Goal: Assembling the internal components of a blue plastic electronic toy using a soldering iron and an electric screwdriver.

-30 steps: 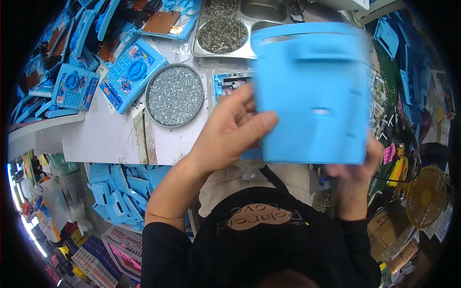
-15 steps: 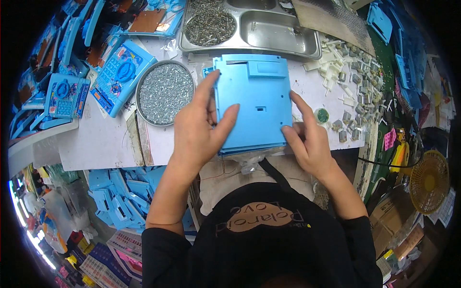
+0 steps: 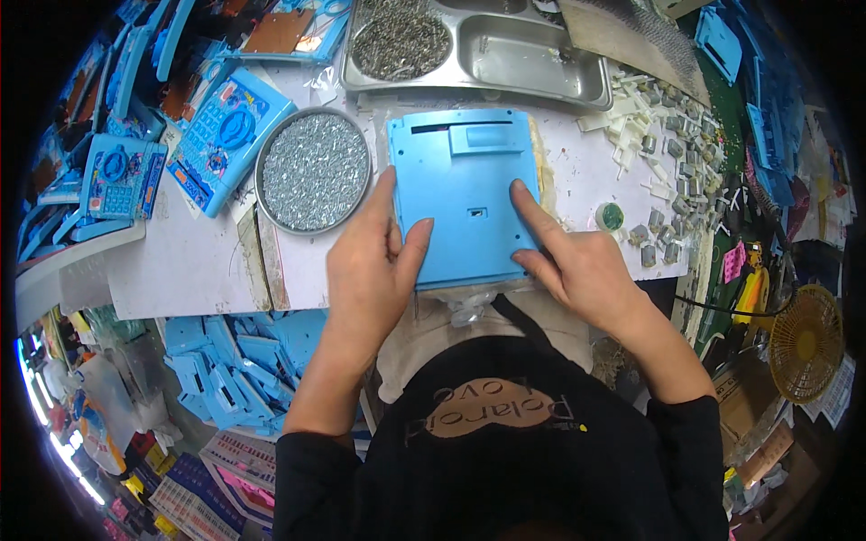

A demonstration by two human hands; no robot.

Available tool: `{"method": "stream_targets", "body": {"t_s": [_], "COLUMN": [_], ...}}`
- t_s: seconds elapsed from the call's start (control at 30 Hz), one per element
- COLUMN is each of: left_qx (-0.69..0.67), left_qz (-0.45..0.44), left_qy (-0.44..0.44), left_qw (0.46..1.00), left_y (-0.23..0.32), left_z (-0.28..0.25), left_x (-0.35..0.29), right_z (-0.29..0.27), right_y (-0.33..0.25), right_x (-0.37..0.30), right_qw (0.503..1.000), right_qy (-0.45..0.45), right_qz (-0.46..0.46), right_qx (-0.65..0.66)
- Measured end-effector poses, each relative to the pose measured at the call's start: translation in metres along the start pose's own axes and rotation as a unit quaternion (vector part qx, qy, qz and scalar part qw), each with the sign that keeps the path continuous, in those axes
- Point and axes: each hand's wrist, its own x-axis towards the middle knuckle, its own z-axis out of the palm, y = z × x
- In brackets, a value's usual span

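1 blue panel [image 3: 460, 185], centre of frame: likely light, stiff, slick; best held by side edges, where left hand [image 3: 368, 261] and right hand [image 3: 586, 264] rest, thumbs and forefingers parted.

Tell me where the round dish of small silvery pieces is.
In the head view, the round dish sits on the white tabletop left of centre, between the blue keypad device and the blue cover, with the left hand at its lower right.

Round brown grille [image 3: 806, 343], cardboard [image 3: 745, 397], pink piece [image 3: 734, 261]
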Motion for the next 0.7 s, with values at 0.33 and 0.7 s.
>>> {"method": "stream_targets", "body": {"t_s": [0.33, 0.7], "left_qx": [-0.163, 0.169], "left_qz": [-0.082, 0.012], "left_qy": [-0.050, 0.052], "left_qw": [0.982, 0.984], "left_y": [-0.040, -0.076], "left_z": [-0.050, -0.061], "left_x": [0.019, 0.039], "right_z": [-0.048, -0.047], "right_y": [-0.023, -0.058], "right_x": [0.025, 0.163], "right_qw": [0.981, 0.951], "right_qy": [-0.092, -0.027], "right_qz": [-0.019, -0.289], "right_qx": [-0.167, -0.110]}}
